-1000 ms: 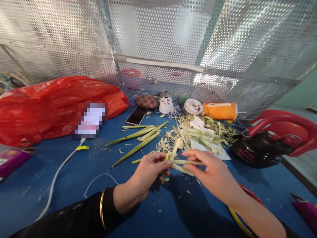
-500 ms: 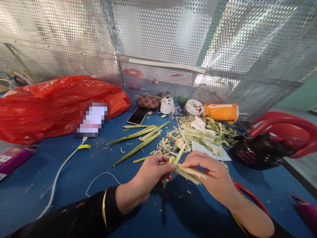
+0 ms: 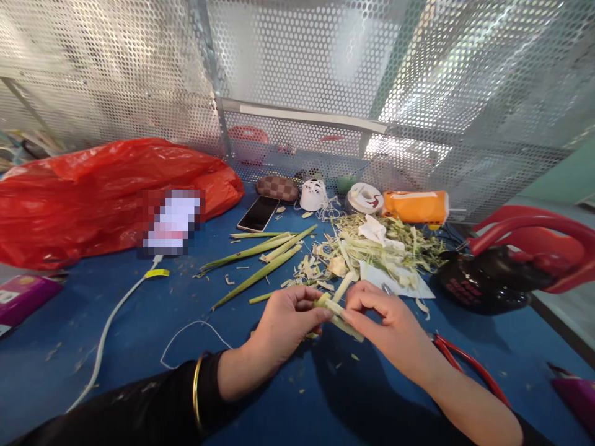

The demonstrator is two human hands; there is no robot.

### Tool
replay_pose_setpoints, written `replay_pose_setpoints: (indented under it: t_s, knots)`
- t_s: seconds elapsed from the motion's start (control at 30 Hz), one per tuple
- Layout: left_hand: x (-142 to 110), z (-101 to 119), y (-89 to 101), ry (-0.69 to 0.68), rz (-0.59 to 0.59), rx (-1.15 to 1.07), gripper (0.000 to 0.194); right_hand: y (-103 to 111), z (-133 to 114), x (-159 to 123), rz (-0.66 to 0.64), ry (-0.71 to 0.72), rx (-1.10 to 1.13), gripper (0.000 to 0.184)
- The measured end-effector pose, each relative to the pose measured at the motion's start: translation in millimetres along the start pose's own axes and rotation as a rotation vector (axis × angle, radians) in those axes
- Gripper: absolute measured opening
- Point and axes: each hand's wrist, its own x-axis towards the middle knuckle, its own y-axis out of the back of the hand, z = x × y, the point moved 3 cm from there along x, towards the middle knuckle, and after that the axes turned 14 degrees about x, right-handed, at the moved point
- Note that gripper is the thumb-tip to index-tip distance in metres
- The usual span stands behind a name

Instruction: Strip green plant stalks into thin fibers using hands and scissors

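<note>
Over the front middle of the table, my left hand (image 3: 289,321) is closed around the base of a folded bundle of pale green leaf strips (image 3: 348,327). Thumb and fingers of my right hand (image 3: 389,319) pinch the same bundle from the right. One strip of it sticks up between the two hands, and another points down to the right. The fingers hide part of the fold. Just beyond my hands lie several long green leaf blades (image 3: 260,275) and a heap of leaf shreds and trimmings (image 3: 385,251).
Right of my forearm lies a red-handled tool (image 3: 478,370). A black pot with a red handle (image 3: 483,282) stands at the right. Along the back are a phone (image 3: 258,214), a checkered case (image 3: 277,188), a tape roll (image 3: 364,199) and an orange packet (image 3: 415,207). A red bag (image 3: 106,186) fills the left.
My right hand has shifted left, its fingers closing nearer the fold of the leaf strips. The strips have turned slightly. My left hand has stayed nearly in place.
</note>
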Motion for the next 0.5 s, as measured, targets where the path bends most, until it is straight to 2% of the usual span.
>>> replay_pose_setpoints:
  t_s: [0.13,0.33,0.5]
  knots:
    - [-1.3,1.1,0.4,-0.005,0.029,0.020,0.019,-0.7,-2.1,0.4,0.026,-0.003,-0.020,0.025]
    - [-1.6,0.4,-2.6,-0.007,-0.002,0.020,0.016,-3.1,-0.5,-1.0,0.056,0.021,-0.047,0.026]
    - [-3.3,-2.5,-6.6,-0.028,-0.031,0.043,0.016,-9.5,-0.1,-6.4,0.069,0.095,-0.141,0.020]
